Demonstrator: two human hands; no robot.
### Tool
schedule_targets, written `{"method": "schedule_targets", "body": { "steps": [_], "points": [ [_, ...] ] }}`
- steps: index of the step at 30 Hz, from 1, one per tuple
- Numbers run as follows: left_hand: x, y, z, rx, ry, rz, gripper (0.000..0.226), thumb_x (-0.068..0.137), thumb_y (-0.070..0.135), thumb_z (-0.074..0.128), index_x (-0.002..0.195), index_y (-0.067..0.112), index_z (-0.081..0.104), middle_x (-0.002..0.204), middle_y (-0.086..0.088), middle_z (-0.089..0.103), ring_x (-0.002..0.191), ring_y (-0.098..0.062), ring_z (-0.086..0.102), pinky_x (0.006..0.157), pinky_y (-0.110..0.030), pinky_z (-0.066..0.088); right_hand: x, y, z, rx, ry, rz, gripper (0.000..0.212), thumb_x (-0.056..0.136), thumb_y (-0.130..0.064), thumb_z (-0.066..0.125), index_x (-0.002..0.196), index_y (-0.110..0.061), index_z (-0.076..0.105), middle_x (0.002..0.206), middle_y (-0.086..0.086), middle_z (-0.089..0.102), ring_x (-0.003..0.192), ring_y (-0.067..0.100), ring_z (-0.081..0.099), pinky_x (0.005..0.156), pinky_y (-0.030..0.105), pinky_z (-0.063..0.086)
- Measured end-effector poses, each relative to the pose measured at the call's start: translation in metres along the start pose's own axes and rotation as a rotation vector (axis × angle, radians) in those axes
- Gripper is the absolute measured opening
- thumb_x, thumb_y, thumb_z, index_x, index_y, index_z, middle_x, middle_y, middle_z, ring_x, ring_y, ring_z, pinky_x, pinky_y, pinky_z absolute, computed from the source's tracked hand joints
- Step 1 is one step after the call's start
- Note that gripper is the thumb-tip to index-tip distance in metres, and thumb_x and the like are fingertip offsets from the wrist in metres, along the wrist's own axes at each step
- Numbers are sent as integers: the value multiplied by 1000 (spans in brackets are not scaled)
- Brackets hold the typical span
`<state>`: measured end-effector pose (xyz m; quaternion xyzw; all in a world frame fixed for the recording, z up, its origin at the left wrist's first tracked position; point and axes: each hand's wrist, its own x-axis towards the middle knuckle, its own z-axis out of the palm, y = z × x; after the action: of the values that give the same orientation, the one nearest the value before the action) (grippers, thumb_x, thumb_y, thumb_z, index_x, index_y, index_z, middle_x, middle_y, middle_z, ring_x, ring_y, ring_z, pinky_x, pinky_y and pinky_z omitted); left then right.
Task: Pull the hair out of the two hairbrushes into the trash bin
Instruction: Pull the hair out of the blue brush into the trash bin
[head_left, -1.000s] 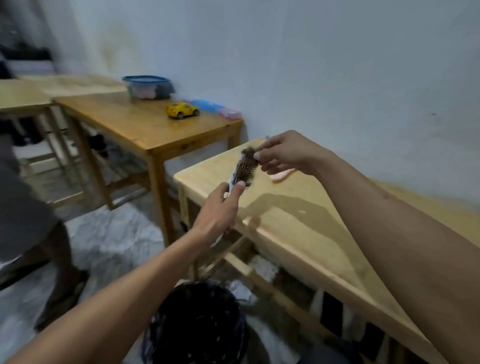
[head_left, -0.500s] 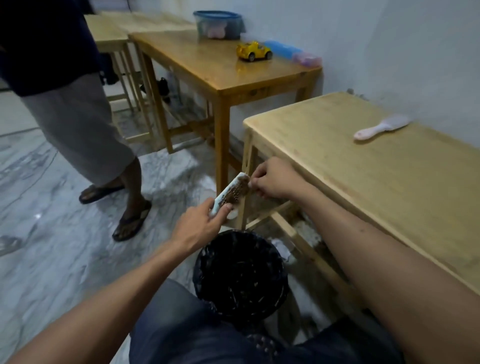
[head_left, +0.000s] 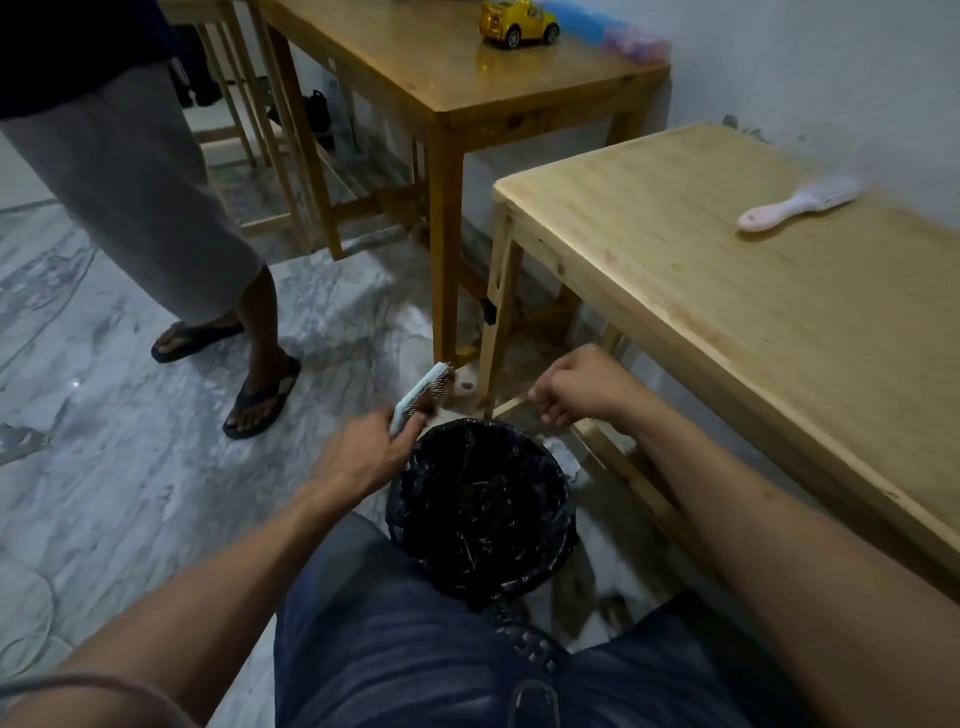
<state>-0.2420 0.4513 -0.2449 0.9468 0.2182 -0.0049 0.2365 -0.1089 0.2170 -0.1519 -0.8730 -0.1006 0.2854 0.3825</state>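
Left hand (head_left: 363, 457) wrapped round the handle of the brush (head_left: 422, 396), held just above the far-left rim of the bin (head_left: 483, 512), brown hair clinging among the bristles. Right hand (head_left: 576, 387) curled shut above the bin's far rim, apart from the brush; cannot tell whether strands sit in the pinch. Second brush (head_left: 797, 203) lying on the table (head_left: 675, 291), well beyond the bin. Best now: keep both hands over the bin's mouth, pinch hair near the bristle roots, draw along the bristles, let go only above the liner.
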Motion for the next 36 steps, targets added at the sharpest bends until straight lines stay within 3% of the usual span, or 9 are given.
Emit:
{"method": "schedule_targets", "body": {
  "steps": [6,8,12,18,21,23,27,32,36],
  "points": [
    [-4,24,-5,130,48,149,48,95,67,38,103,22,53,70,-5,59,56,-25,56,48,-31,40,7,11,22,74,-170,43,50,95,-44,68,135,-17,55,107,6,71,86,15,73,73,29,58],
    [-7,30,-8,171,70,201,46,95,66,37,101,22,49,68,-5,57,54,-27,53,47,-31,35,13,14,29,193,-155,28,57,92,-50,71,132,-11,62,113,8,74,88,15,78,76,29,62],
    [-8,29,-8,175,102,250,44,96,63,39,103,20,49,61,-1,50,49,-25,48,44,-30,30,18,18,35,306,-156,-4,25,96,-24,72,108,-2,75,95,9,77,70,10,69,65,23,57],
    [-1,6,-11,182,123,68,49,96,65,38,102,18,51,73,-12,61,60,-33,56,51,-35,41,25,35,13,243,-213,5,19,99,-17,67,97,-1,76,71,1,68,66,11,60,66,27,51],
    [-2,3,-11,212,134,68,49,96,65,37,101,19,51,69,-9,58,56,-30,53,49,-34,40,22,39,8,203,-197,0,15,101,-17,64,92,-9,73,74,2,67,71,14,59,70,31,51],
    [-4,10,-9,229,138,129,47,96,64,39,101,20,51,64,-3,54,52,-28,53,45,-32,38,18,35,13,172,-186,-26,13,99,-22,67,108,-13,72,90,2,70,81,17,64,76,33,53],
    [-6,31,-6,275,144,298,42,98,58,42,105,18,51,57,5,42,44,-22,43,40,-28,28,12,21,36,172,-270,-32,55,95,-31,72,144,-18,51,123,1,67,98,17,72,74,28,56],
    [-6,33,-11,301,165,346,43,99,57,40,107,16,51,63,-5,58,47,-26,49,45,-31,38,23,29,53,188,-195,-67,4,95,-24,73,94,-22,76,86,-4,74,77,11,68,68,28,53],
    [-1,14,-16,244,151,154,49,98,61,37,107,15,52,72,-10,63,55,-29,54,51,-36,45,21,34,35,100,-221,-70,7,92,-22,76,87,-23,80,82,-3,77,78,11,67,72,30,52]
  ]
}}
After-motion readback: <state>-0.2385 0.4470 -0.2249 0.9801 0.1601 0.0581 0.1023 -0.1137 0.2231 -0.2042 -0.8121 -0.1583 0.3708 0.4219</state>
